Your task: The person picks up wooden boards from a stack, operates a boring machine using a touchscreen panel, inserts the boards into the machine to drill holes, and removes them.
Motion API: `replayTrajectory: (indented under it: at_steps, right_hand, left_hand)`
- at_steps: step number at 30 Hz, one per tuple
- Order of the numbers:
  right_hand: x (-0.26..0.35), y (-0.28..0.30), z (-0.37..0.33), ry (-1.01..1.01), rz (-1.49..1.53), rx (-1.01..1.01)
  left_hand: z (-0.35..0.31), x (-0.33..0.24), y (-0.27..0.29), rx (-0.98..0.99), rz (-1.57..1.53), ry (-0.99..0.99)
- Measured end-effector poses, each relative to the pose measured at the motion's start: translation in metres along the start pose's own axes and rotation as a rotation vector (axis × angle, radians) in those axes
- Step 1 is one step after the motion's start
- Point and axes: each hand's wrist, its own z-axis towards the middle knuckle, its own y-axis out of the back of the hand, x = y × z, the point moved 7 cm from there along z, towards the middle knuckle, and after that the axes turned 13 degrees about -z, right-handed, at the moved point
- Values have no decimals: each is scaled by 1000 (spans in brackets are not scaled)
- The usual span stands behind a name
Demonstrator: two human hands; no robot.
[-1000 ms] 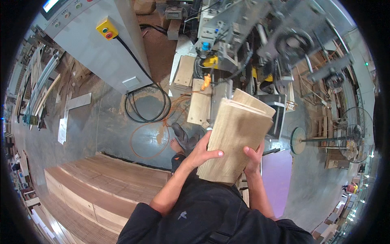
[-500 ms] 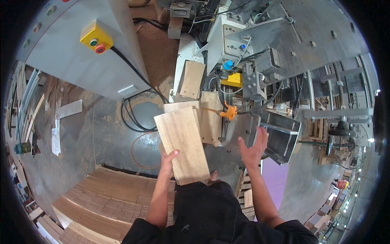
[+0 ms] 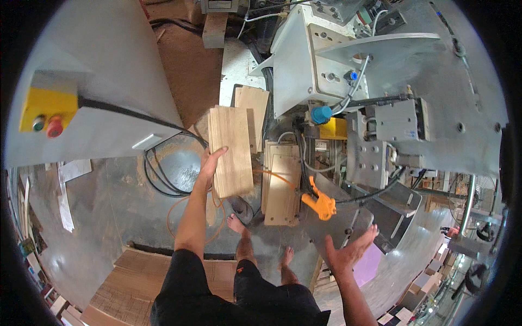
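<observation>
My left hand (image 3: 209, 164) grips a light wooden board (image 3: 232, 149) by its left edge, thumb across the face. A second board edge shows along its left side; how many pieces I hold is hard to tell. Past it, more wooden boards (image 3: 256, 103) lean by the white machine base, partly hidden. Low in the view, to the right, my right hand (image 3: 350, 251) is empty with the fingers stretched apart. It is beside a grey metal plate (image 3: 340, 228), below an orange air blow gun (image 3: 319, 202). A stack of boards with small holes (image 3: 281, 190) stands between my hands.
A grey machine (image 3: 380, 130) with hoses and cylinders fills the right. At the left, a grey cabinet (image 3: 103, 70) carries a yellow button box (image 3: 49, 111). Black cables (image 3: 157, 182) and an orange hose (image 3: 169, 217) lie on the floor. Stacked wood (image 3: 136, 282) stands lower left.
My left hand has carried the board forward, away from my body, and it stands straighter in view. My view has shifted toward the machine, and my feet now show. The right hand stays open.
</observation>
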Motion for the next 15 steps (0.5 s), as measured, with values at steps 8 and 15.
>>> replayTrajectory:
  at_steps: [8,15]
  right_hand:
    - [-8,-16,-6,61,-99,-4]
    - [-7,-14,-4,76,-47,6]
  left_hand:
    - [145,-5,-72,113,149,47]
    - [193,9,-81,140,186,133]
